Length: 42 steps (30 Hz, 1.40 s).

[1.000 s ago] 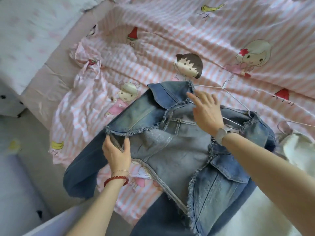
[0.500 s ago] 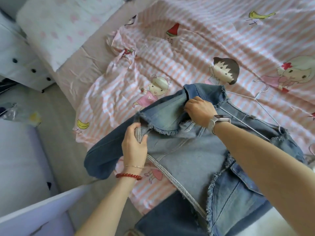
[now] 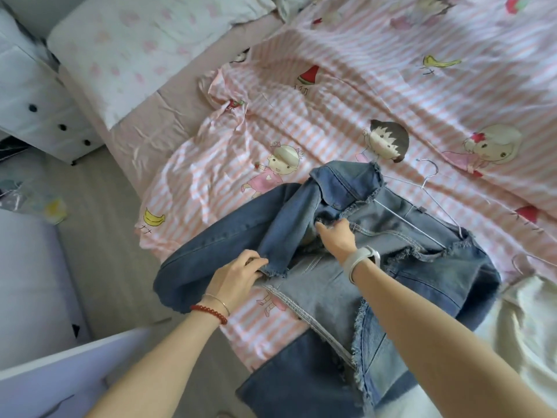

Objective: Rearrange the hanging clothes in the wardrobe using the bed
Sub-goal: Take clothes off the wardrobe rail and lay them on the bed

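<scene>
A blue denim jacket (image 3: 428, 267) with frayed edges lies open on the pink striped bedspread (image 3: 346, 95), one sleeve hanging off the bed's near edge. A thin metal hanger (image 3: 422, 188) sits partly inside its shoulders, its hook pointing up the bed. My left hand (image 3: 238, 274) pinches the frayed edge of the jacket's left front panel. My right hand (image 3: 336, 236), with a white watch on the wrist, grips the fabric just under the collar; its fingertips are hidden in the folds.
A white garment (image 3: 530, 321) on another hanger lies at the right beside the jacket. A pillow (image 3: 144, 46) lies at the bed's head, a white drawer unit (image 3: 36, 107) stands at the far left. A white panel (image 3: 60, 375) is at lower left, over bare floor.
The left front panel has been folded further over toward the collar. My right hand slid down from the collar into the fold; my left hand moved along the frayed edge. The view shifted.
</scene>
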Each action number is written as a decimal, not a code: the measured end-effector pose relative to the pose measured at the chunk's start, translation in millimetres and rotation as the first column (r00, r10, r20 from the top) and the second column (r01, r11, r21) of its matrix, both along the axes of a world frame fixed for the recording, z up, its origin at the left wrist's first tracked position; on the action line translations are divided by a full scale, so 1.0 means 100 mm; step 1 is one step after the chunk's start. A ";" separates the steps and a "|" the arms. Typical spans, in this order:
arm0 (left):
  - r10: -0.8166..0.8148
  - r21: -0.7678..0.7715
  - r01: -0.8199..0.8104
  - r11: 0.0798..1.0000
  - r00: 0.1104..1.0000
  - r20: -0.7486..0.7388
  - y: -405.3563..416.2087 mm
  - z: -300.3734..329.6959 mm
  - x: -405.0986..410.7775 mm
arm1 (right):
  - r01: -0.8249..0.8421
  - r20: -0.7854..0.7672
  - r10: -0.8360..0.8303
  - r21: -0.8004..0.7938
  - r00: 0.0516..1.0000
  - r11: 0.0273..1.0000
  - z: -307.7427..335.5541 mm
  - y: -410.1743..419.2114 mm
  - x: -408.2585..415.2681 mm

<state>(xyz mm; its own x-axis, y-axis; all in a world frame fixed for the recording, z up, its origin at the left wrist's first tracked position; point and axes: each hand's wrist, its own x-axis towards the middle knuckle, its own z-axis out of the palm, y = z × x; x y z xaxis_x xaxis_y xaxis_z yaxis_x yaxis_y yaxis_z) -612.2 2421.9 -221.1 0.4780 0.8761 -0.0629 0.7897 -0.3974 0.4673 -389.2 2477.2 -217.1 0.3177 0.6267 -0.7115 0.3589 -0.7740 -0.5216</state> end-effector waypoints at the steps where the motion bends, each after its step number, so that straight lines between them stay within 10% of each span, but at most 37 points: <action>1: 0.005 0.008 -0.006 1.000 1.000 0.010 -0.02 0.02 -0.02 | 0.051 -0.068 -0.054 -0.037 0.996 0.998 -0.02 -0.04 -0.10; 9: -0.059 0.019 0.065 0.998 0.975 -0.215 -0.12 0.12 -0.16 | 0.280 -0.029 -0.303 0.469 0.953 0.838 0.32 -0.41 -0.33; 12: -0.056 -0.109 0.009 0.994 0.897 -0.438 -0.13 0.18 -0.07 | -0.037 0.196 -0.003 0.198 0.981 0.979 0.27 -0.75 -0.32; 15: -0.027 -0.221 -0.114 0.969 0.836 -0.548 -0.20 0.25 -0.11 | -0.307 0.252 0.357 -0.217 0.899 0.927 0.27 -1.04 -0.35; 19: 0.141 -0.043 -0.184 0.982 0.866 -0.479 -0.34 0.58 -0.37 | -0.459 0.465 0.415 -0.019 0.783 0.888 0.62 -1.17 -0.68; 24: 0.419 0.238 -0.355 0.904 0.847 -0.328 -0.76 1.17 -1.14 | -0.768 0.561 0.575 0.188 0.595 0.612 1.26 -1.24 -1.57; 30: 0.757 0.423 -0.640 0.642 0.617 -0.216 -2.04 1.75 -2.51 | -0.886 0.603 0.663 0.409 0.443 0.219 1.88 -1.81 -3.11; 36: 0.945 0.599 -0.735 0.318 0.297 -0.136 -3.58 2.32 -3.87 | -0.734 0.633 0.733 0.617 0.247 -0.285 2.30 -2.74 -4.75; 42: 0.997 0.727 -0.687 -0.012 -0.059 -0.039 -4.85 3.06 -4.67 | -0.495 0.576 0.815 0.729 0.070 -0.473 2.82 -3.69 -6.14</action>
